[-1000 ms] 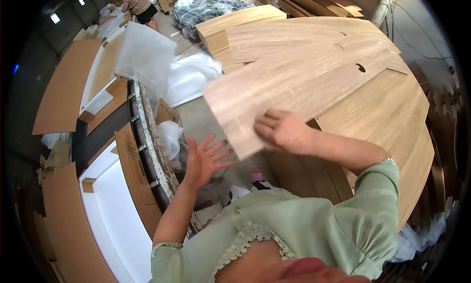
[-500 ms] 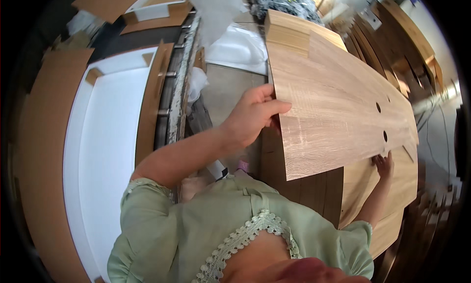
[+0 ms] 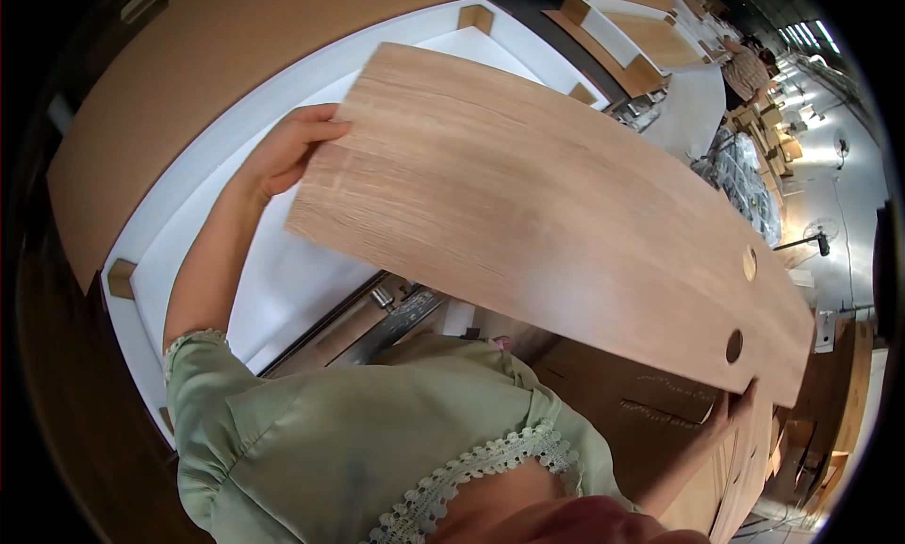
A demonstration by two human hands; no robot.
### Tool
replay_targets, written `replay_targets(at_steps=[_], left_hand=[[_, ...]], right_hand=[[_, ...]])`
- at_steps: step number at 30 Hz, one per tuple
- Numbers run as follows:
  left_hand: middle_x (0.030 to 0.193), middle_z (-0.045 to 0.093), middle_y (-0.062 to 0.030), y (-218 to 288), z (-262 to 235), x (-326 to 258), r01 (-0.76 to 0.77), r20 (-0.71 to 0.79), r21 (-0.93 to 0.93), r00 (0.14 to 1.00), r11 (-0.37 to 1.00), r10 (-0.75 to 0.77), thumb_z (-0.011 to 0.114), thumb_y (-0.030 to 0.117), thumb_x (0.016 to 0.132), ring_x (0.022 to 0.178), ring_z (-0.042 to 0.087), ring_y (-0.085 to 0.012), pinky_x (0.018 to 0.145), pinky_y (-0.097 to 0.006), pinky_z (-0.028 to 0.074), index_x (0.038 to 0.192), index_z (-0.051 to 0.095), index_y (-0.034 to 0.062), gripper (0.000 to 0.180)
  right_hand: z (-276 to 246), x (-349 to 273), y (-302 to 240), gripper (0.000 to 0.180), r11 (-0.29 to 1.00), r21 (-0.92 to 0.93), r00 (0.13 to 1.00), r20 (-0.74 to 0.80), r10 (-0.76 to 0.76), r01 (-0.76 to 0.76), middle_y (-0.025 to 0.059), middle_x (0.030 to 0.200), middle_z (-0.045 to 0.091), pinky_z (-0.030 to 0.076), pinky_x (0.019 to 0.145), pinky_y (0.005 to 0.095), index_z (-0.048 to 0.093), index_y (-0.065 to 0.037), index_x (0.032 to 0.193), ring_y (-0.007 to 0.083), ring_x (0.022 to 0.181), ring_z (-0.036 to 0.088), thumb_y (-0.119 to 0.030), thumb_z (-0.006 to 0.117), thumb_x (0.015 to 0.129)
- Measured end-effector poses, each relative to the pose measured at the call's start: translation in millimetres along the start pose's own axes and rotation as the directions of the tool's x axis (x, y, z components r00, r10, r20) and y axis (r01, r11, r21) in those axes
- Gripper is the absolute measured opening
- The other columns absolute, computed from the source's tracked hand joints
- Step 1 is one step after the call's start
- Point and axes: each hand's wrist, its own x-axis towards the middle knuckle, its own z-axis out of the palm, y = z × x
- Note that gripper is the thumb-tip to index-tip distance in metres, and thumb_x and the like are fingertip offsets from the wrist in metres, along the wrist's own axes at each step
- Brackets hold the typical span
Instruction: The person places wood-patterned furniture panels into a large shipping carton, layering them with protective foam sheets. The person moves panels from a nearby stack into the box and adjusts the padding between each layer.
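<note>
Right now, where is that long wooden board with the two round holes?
In the head view, the wooden board is held up between the left hand and right hand, above the white tray.

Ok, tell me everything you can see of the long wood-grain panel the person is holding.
The long light-brown wood-grain panel looks like flat laminated board with a slightly curved long edge. Two round holes sit near its right end. It is held in the air, slanting from upper left to lower right, above a white sheet in a cardboard tray. The left hand grips its left end, the fingers of the right hand clasp its lower right corner. Nothing else touches it.
</note>
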Motion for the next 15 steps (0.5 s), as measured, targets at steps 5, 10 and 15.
replay_targets(at_steps=[5, 10, 15], left_hand=[[0.089, 0.059, -0.0081, -58, -174, -94, 0.253, -0.664, 0.203, 0.745, 0.946, -0.057, 0.057, 0.026, 0.082, 0.074, 0.056, -0.0142, 0.065, -0.026, 0.044, 0.101, 0.056, -0.0033, 0.035], [0.067, 0.059, -0.0083, -140, -282, -217, 0.192, -0.979, 0.196, 0.094, 0.962, 0.181, 0.061, 0.045, 0.078, 0.056, 0.05, -0.0161, 0.051, -0.032, 0.041, 0.078, 0.061, -0.0074, 0.052], [0.072, 0.061, -0.0241, -167, -291, -312, 0.593, -0.937, 0.284, 0.005, 0.753, 0.35, 0.055, 0.051, 0.078, 0.064, 0.057, -0.0319, 0.063, -0.041, 0.045, 0.074, 0.06, -0.0128, 0.064]], right_hand=[[169, -14, 155, 0.034, 0.935, -0.042, 0.79, 0.522, 0.321, -0.352, 0.0123, 0.119, 0.053, 0.038, 0.098, 0.0389, 0.046, 0.0, 0.118, 0.0237, 0.112, 0.049, -0.009, 0.054, 0.086], [293, -74, 310, 0.022, 0.711, -0.334, 0.469, 0.57, 0.675, -0.618, 0.0138, 0.098, 0.059, 0.051, 0.074, 0.0337, 0.049, 0.0, 0.106, 0.0229, 0.083, 0.06, -0.012, 0.052, 0.088], [342, -157, 392, 0.024, 0.622, -0.458, 0.311, 0.585, 0.749, -0.635, 0.0158, 0.103, 0.057, 0.049, 0.084, 0.0348, 0.046, 0.002, 0.108, 0.0246, 0.092, 0.059, -0.013, 0.049, 0.089]])
